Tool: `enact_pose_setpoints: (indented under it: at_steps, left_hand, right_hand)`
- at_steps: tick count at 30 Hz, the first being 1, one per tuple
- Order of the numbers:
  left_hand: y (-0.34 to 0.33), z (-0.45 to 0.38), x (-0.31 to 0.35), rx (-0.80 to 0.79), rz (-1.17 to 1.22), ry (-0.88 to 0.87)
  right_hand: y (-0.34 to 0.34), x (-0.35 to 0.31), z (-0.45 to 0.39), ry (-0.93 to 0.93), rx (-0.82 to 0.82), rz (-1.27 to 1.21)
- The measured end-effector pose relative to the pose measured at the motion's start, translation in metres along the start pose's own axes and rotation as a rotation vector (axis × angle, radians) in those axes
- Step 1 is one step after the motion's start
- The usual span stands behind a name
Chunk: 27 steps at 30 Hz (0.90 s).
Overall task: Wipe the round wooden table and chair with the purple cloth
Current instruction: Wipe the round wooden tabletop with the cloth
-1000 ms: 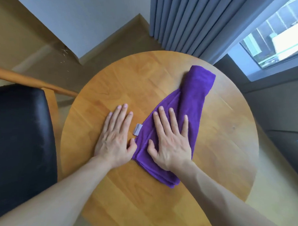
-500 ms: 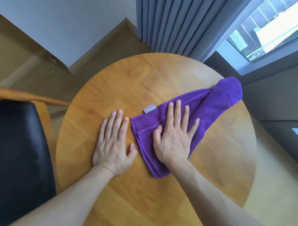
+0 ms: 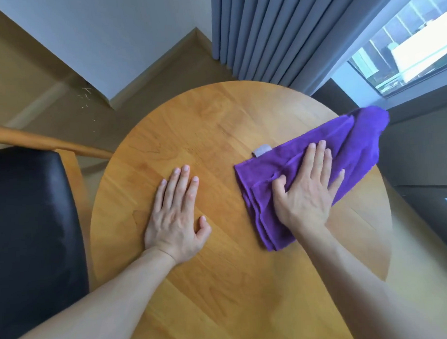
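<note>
**Right palm flat on the purple cloth, left palm flat on bare wood**

I see both of my hands spread flat on the round wooden table (image 3: pixel 216 134). My right hand (image 3: pixel 304 194) lies palm-down on the purple cloth (image 3: pixel 348 144), fingers straight and slightly fanned, pressing the fabric against the tabletop rather than gripping it. My left hand (image 3: pixel 175 221) rests on the bare wood well apart from the cloth, fingers straight and close together, thumb out to the side, holding nothing.

The cloth is folded into a long, bunched strip on the right half of the table. Its near end lies beside my right wrist; its far end reaches past the table's right edge and hangs over it, a little blurred. A small pale label (image 3: pixel 262 149) pokes out from the cloth's upper left edge, just beyond my fingertips. I cannot read any writing or brand on it.

To my left stands the chair (image 3: pixel 34 221), its black seat close beside the table, with a wooden rail running behind it toward the table's rim. Beyond the table I see grey curtains (image 3: pixel 276 35) and, to their right, a window (image 3: pixel 411 51). No other text is legible anywhere.
</note>
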<state>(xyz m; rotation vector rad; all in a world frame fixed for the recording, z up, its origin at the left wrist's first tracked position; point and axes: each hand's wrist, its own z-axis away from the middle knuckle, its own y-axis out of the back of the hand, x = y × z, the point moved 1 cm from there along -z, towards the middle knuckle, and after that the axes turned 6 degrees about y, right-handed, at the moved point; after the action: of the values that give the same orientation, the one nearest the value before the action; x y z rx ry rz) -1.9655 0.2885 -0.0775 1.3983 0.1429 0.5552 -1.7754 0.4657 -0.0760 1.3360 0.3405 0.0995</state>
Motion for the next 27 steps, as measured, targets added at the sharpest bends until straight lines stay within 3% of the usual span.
enact_pose_setpoints:
  at_steps: [2, 4, 12, 14, 16, 21, 23, 25, 27]
  left_hand:
    - [0.001, 0.0, 0.001, 0.009, 0.009, 0.005]
    - [0.001, 0.0, 0.002, 0.016, 0.01, 0.003]
    - [-0.001, -0.001, 0.0, 0.021, -0.005, -0.008]
    - [-0.002, -0.001, -0.001, 0.021, -0.006, -0.005]
    - [-0.002, -0.001, 0.0, 0.019, -0.011, -0.002]
    - [-0.002, 0.0, 0.0, 0.015, -0.02, -0.002]
    - [-0.003, -0.001, -0.001, 0.017, -0.026, -0.003]
    - [-0.003, 0.0, -0.002, 0.018, -0.024, -0.005]
    - [-0.003, 0.0, -0.001, 0.015, -0.031, -0.008]
  right_hand:
    - [-0.007, -0.033, 0.004, -0.093, 0.018, -0.046]
    - [-0.012, -0.053, 0.017, -0.044, 0.018, -0.049]
    - [-0.006, -0.009, 0.071, 0.799, -0.154, 0.057]
    - [0.008, 0.01, 0.06, 0.915, -0.206, 0.094]
    - [0.022, 0.022, 0.046, 0.833, -0.206, 0.083]
    - [0.019, 0.001, 0.034, 0.4, -0.122, -0.251]
    - [0.01, -0.019, 0.033, 0.249, -0.048, -0.222]
    - [0.0, -0.04, 0.042, 0.21, -0.012, -0.116]
    - [-0.009, -0.049, 0.066, 0.352, -0.052, -0.064]
